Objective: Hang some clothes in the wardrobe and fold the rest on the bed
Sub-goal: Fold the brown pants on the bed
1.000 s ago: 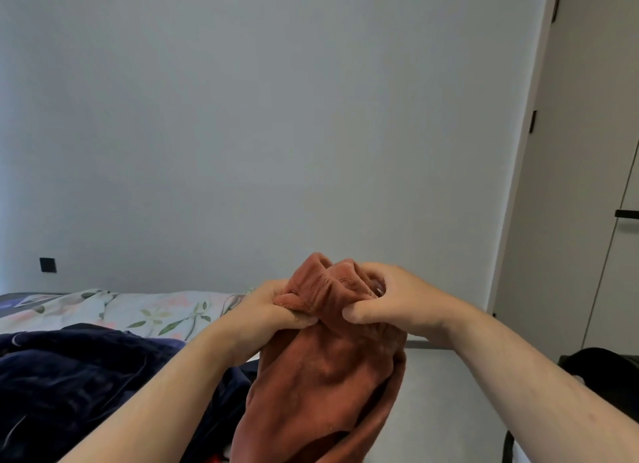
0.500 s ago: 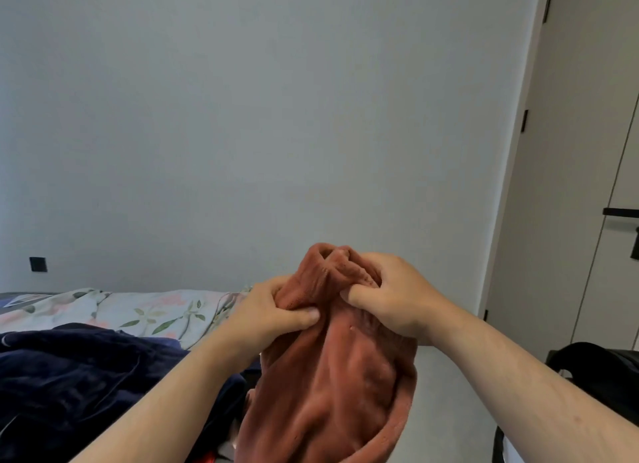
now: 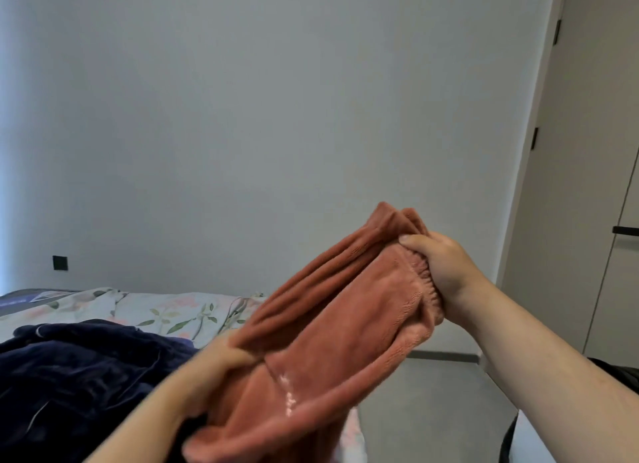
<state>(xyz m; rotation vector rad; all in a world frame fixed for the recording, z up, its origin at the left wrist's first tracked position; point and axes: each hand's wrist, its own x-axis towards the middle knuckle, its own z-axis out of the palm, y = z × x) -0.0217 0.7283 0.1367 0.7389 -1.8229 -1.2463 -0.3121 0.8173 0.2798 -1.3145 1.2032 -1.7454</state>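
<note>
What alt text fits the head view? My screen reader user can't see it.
Two hands, left hand low and right hand raised, grip a rust-orange fleece garment stretched between them over a bed with floral bedding and a navy garment.

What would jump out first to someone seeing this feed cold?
The rust-orange fleece garment, stretched slantwise in mid-air at centre frame: the right hand grips its gathered elastic end high up, the left hand grips it lower down, somewhat blurred. Next, the dark navy plush garment heaped at lower left on the floral bedspread. The plain pale wall fills most of the view above.
</note>
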